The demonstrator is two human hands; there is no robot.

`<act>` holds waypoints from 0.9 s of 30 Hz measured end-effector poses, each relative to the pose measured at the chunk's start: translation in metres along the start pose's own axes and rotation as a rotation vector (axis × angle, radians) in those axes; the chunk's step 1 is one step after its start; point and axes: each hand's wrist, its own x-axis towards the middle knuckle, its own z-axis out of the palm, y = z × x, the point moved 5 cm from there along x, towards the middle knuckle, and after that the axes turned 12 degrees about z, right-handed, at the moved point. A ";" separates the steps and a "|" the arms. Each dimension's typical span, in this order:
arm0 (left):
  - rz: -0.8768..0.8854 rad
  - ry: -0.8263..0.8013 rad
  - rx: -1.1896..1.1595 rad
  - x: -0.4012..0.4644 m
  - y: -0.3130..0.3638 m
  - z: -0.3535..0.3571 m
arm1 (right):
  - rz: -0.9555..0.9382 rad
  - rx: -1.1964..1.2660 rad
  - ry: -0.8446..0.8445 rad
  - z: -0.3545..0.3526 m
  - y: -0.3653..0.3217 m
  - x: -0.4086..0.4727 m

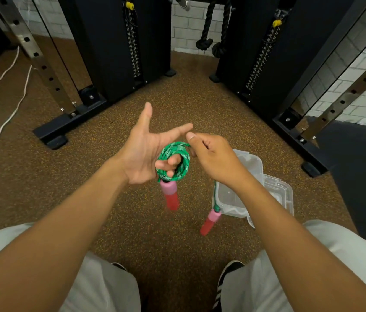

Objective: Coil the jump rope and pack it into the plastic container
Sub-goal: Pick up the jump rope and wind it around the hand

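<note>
Basically, the left hand (142,154) acts as a spool, two curled fingers hooking the green rope (174,162), thumb spread. Right hand (211,157) pinches the loose end; open container (254,190) waits below.

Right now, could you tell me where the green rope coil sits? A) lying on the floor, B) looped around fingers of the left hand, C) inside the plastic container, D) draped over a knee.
B: the green rope coil rings fingers of the left hand, held above the floor.

Braided green jump rope (181,154), clear glossy plastic container (245,176), speckled rough floor (110,199)
</note>
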 end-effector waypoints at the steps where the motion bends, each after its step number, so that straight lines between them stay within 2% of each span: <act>1: 0.018 0.014 -0.042 0.000 0.002 -0.001 | 0.004 -0.007 0.016 0.000 0.001 0.001; 6: 0.128 0.087 -0.278 0.001 0.007 -0.005 | 0.013 0.003 0.043 0.010 0.003 0.003; 11: 0.359 0.154 -0.502 0.003 0.020 -0.014 | 0.063 -0.047 -0.044 0.028 0.008 -0.003; 16: 0.473 0.237 -0.455 0.005 0.031 -0.028 | 0.015 -0.219 -0.156 0.049 0.003 -0.011; 19: 0.448 0.309 -0.157 0.005 0.027 -0.029 | -0.015 -0.267 -0.184 0.054 -0.003 -0.015; 23: 0.405 0.405 0.541 0.013 0.018 -0.019 | -0.074 -0.329 -0.238 0.055 -0.006 -0.018; 25: 0.316 0.332 0.813 0.014 0.006 -0.018 | -0.092 -0.389 -0.261 0.054 -0.008 -0.018; 27: 0.181 0.141 0.981 0.011 -0.012 -0.019 | -0.096 -0.420 -0.263 0.050 -0.009 -0.017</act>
